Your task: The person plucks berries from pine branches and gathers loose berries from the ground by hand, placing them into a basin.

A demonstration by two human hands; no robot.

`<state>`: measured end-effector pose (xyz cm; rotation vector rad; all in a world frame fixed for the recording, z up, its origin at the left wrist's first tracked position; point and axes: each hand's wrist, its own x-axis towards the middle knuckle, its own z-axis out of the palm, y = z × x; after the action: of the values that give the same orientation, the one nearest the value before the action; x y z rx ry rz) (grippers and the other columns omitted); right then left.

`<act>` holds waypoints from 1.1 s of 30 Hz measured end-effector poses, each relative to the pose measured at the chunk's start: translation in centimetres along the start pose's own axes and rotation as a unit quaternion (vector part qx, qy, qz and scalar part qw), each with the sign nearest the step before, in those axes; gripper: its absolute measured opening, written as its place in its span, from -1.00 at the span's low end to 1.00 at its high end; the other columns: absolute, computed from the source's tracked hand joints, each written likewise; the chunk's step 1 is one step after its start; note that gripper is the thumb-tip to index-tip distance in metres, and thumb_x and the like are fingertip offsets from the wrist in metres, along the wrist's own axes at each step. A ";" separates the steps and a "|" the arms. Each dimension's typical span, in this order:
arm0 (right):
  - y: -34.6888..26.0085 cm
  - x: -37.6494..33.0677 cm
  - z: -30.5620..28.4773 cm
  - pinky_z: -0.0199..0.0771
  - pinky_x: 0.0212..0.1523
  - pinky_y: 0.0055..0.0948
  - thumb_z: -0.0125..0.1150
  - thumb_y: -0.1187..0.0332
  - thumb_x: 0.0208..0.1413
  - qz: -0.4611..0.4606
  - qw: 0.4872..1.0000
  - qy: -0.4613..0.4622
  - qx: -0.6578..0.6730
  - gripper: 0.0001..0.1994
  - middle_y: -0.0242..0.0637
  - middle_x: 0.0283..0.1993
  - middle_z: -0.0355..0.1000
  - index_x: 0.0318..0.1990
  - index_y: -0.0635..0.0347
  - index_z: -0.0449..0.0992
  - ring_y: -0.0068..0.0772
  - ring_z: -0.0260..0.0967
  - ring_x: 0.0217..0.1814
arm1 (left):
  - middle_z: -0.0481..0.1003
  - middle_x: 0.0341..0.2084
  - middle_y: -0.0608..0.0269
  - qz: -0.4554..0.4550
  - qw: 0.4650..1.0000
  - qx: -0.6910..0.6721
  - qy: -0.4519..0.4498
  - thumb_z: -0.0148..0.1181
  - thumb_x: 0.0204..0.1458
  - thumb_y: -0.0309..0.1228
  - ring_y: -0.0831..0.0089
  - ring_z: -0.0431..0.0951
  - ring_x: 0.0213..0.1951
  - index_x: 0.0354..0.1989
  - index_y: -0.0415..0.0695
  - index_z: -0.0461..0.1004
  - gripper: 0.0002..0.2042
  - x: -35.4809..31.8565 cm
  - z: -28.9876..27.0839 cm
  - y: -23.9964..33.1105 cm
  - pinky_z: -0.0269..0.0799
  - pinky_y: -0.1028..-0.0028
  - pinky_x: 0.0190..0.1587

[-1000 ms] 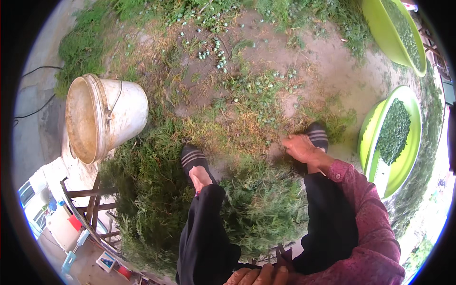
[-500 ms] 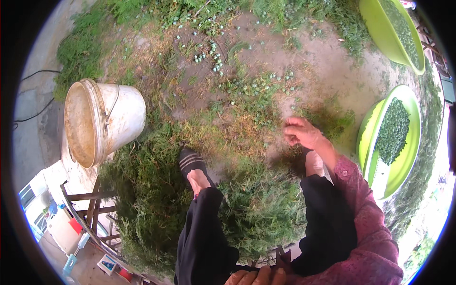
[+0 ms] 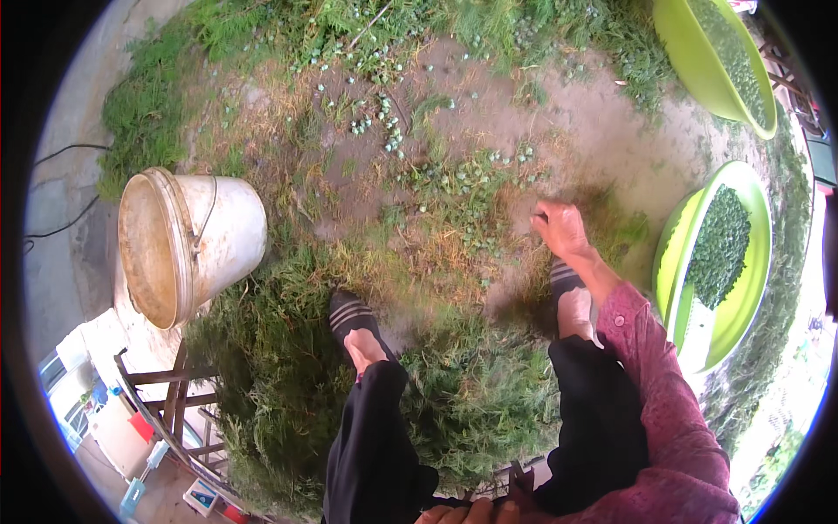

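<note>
Small round pale-green cones (image 3: 359,127) lie loose on the ground beyond the person's feet, some in a little cluster, others mixed with green sprigs (image 3: 463,192) and dry yellowish litter. The right hand (image 3: 563,230) is above the ground near that litter, its fingers bent in and tips close together; whether they pinch anything, I cannot tell. The left hand (image 3: 467,513) shows only at the lower edge, its fingers curled over, and its grip cannot be made out. As far as can be judged, the work is partway: a bright green basin (image 3: 740,319) on the right holds a heap of small green pieces (image 3: 723,249), and a second green basin (image 3: 685,65) at the upper right holds more, while plenty remain scattered. The surface is bare brownish earth (image 3: 646,166), edged by feathery evergreen branches (image 3: 279,384) that also lie around the dark shoes (image 3: 352,308). On the left are a stained white bucket (image 3: 231,223), grey paving (image 3: 74,258) with a black cable, and a wooden frame (image 3: 179,380).
</note>
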<state>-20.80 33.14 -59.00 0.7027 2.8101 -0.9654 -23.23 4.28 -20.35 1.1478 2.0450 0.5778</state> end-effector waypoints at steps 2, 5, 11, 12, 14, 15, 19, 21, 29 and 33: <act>0.8 -0.4 -0.2 0.40 -0.47 -0.28 0.28 0.38 -0.12 0.094 0.993 -0.059 0.041 -0.80 -0.10 -0.37 0.44 -0.38 0.25 0.40 -0.18 0.39 -0.50 | 0.44 -0.27 0.04 0.002 1.000 -0.001 -0.002 0.16 -0.20 -0.46 0.29 0.46 -0.36 -0.17 -0.23 0.42 -0.66 0.0 -0.2 0.0 0.41 0.37 -0.28; 1.3 -0.8 -1.7 0.40 -0.53 -0.44 0.24 0.38 -0.05 0.316 0.727 -0.121 0.598 -0.86 -0.22 -0.40 0.45 -0.40 0.21 0.42 -0.34 0.37 -0.51 | 0.44 -0.28 0.07 -0.002 1.000 -0.007 -0.002 0.15 -0.21 -0.47 0.29 0.46 -0.36 -0.17 -0.24 0.41 -0.66 0.2 -0.2 -0.3 0.40 0.37 -0.29; 0.5 1.9 -4.0 0.31 -0.60 -0.55 0.23 0.44 -0.04 0.258 0.654 -0.056 0.709 -0.87 -0.27 -0.45 0.42 -0.37 0.26 0.42 -0.50 0.32 -0.54 | 0.43 -0.30 0.08 0.004 1.000 -0.003 -0.005 0.13 -0.21 -0.48 0.29 0.45 -0.37 -0.15 -0.25 0.39 -0.64 0.5 -0.5 -0.2 0.39 0.36 -0.30; 0.1 3.0 -4.0 0.32 -0.58 -0.55 0.21 0.45 -0.04 0.242 0.767 -0.050 0.592 -0.89 -0.28 -0.45 0.42 -0.37 0.26 0.43 -0.51 0.33 -0.51 | 0.43 -0.30 0.08 0.002 1.000 -0.008 -0.009 0.13 -0.21 -0.47 0.29 0.45 -0.37 -0.14 -0.25 0.39 -0.64 0.5 -0.6 -0.1 0.39 0.36 -0.30; -0.5 4.5 -3.2 0.38 -0.46 -0.50 0.20 0.49 -0.09 0.212 0.923 -0.023 0.319 -0.86 -0.25 -0.44 0.43 -0.32 0.25 0.45 -0.47 0.37 -0.43 | 0.42 -0.30 0.08 0.001 1.000 -0.013 -0.014 0.14 -0.21 -0.47 0.29 0.45 -0.36 -0.13 -0.25 0.38 -0.63 0.6 -0.6 -0.2 0.39 0.36 -0.30; -0.2 4.8 -2.5 0.38 -0.46 -0.50 0.20 0.49 -0.09 0.213 0.923 -0.022 0.320 -0.86 -0.25 -0.44 0.43 -0.32 0.25 0.45 -0.47 0.37 -0.43 | 0.42 -0.29 0.07 0.004 1.000 -0.011 -0.016 0.14 -0.21 -0.46 0.28 0.45 -0.36 -0.13 -0.25 0.38 -0.62 0.6 -0.6 -0.2 0.39 0.36 -0.29; 0.8 5.0 -0.7 0.41 -0.32 -0.35 0.22 0.48 -0.18 0.000 0.993 0.102 0.055 -0.73 -0.07 -0.45 0.42 -0.23 0.17 0.47 -0.24 0.39 -0.42 | 0.42 -0.29 0.06 0.015 1.000 -0.007 -0.015 0.14 -0.20 -0.46 0.28 0.45 -0.36 -0.12 -0.25 0.38 -0.62 0.7 -0.3 -0.2 0.39 0.36 -0.29; 0.8 4.5 -1.1 0.40 -0.37 -0.40 0.23 0.42 -0.12 0.063 0.983 0.046 0.164 -0.82 -0.17 -0.40 0.43 -0.30 0.17 0.48 -0.36 0.38 -0.38 | 0.42 -0.29 0.06 0.017 1.000 -0.009 -0.018 0.14 -0.19 -0.45 0.28 0.45 -0.36 -0.12 -0.25 0.38 -0.63 0.8 -0.3 -0.4 0.39 0.36 -0.30; -0.6 1.5 -4.9 0.29 -0.55 -0.58 0.20 0.33 0.00 0.285 0.663 -0.070 0.689 -0.88 -0.40 -0.61 0.34 -0.39 0.17 0.47 -0.59 0.26 -0.59 | 0.43 -0.30 0.07 0.008 1.000 0.000 -0.015 0.16 -0.17 -0.43 0.29 0.46 -0.37 -0.13 -0.25 0.38 -0.63 0.8 -0.1 -0.3 0.40 0.37 -0.29; -0.1 3.9 -2.0 0.32 -0.57 -0.52 0.30 0.32 -0.09 0.228 0.865 -0.064 0.443 -0.81 -0.37 -0.58 0.39 -0.36 0.23 0.50 -0.56 0.28 -0.59 | 0.43 -0.28 0.08 0.011 1.000 -0.001 -0.023 0.15 -0.19 -0.43 0.30 0.46 -0.36 -0.12 -0.24 0.39 -0.63 0.6 -0.2 -0.1 0.40 0.37 -0.28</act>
<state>-24.19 35.81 -58.23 1.2288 1.8082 -2.0637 -23.68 4.76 -20.50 1.1728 1.9944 0.5597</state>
